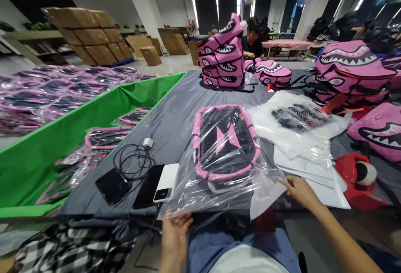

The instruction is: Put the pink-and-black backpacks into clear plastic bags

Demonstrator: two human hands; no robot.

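A pink-and-black backpack (226,142) lies flat inside a clear plastic bag (200,189) on the grey table (175,110) in front of me. My left hand (174,233) pinches the bag's open near edge at the table front. My right hand (299,190) grips the bag's right near corner beside a stack of white sheets (313,181). Both hands are closed on the plastic.
A white power bank (166,183), two dark phones (113,186) and a coiled cable (133,160) lie left. A red tape dispenser (357,179) sits right. Pink shark backpacks (223,57) are stacked behind, where a person sits. A green bin (46,147) holds bagged backpacks.
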